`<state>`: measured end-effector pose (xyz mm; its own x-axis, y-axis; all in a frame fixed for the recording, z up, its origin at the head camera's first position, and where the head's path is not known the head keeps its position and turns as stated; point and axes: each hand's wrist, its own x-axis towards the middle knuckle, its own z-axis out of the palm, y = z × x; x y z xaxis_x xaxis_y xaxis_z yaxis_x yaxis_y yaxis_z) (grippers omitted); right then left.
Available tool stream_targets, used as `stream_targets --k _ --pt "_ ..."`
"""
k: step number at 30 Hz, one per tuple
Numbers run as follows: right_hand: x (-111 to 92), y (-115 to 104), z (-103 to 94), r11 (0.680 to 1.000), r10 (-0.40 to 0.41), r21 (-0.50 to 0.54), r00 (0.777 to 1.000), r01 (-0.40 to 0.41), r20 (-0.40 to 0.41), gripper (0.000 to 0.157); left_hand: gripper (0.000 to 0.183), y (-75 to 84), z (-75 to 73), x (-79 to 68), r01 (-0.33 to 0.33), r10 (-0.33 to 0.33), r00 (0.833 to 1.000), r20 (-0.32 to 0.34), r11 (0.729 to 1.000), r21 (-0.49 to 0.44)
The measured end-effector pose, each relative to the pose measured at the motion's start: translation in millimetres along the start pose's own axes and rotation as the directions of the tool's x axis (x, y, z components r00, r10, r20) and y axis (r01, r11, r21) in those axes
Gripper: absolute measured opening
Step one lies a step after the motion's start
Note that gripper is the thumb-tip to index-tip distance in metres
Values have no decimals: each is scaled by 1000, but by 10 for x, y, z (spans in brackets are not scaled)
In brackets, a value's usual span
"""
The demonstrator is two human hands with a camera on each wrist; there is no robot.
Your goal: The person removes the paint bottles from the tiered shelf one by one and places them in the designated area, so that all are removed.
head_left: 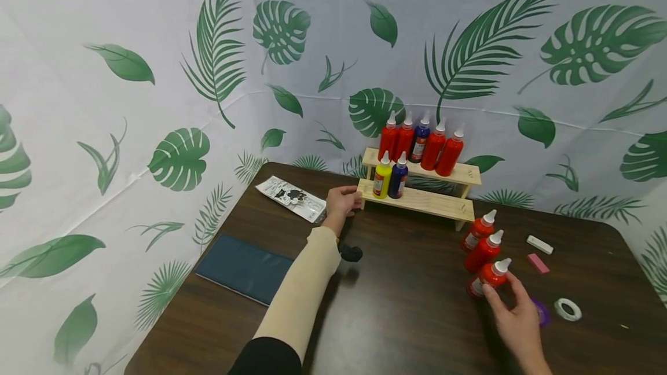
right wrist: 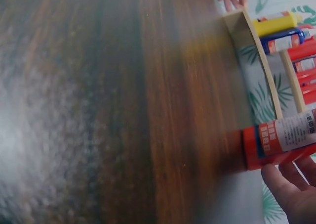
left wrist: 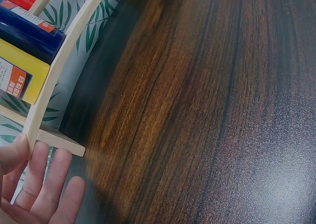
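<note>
A two-step wooden rack (head_left: 435, 202) stands at the back of the table. My left hand (head_left: 342, 201) pinches the left end of its lower step, thumb on top and fingers beneath in the left wrist view. On that step are a yellow bottle (head_left: 383, 179) and a dark blue bottle (head_left: 398, 180) with white nozzle caps. The upper step bears several red bottles (head_left: 433, 149) and a dark blue one (head_left: 419, 142). My right hand (head_left: 517, 318) grips a red bottle (right wrist: 281, 141), the nearest of three; the other two, a middle bottle (head_left: 480, 257) and a rear bottle (head_left: 475, 235), stand beyond it.
Right of the red bottles lie a white block (head_left: 539, 245), a pink eraser-like block (head_left: 538, 263), a white tape roll (head_left: 567, 309) and a purple roll (head_left: 542, 312). At left are a dark blue folder (head_left: 245, 268) and a printed packet (head_left: 292, 198). A leaf-print cloth (head_left: 323, 33) hangs behind.
</note>
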<state>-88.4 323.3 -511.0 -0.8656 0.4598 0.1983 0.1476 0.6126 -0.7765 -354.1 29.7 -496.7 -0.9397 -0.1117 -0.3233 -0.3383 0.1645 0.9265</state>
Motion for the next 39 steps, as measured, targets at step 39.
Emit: stream_targets --k 39 --pt "1533 -1546 1126 981 -192 91 905 170 379 72 24 25 -8 -47 -10 10 1000 -5 1000 -2"
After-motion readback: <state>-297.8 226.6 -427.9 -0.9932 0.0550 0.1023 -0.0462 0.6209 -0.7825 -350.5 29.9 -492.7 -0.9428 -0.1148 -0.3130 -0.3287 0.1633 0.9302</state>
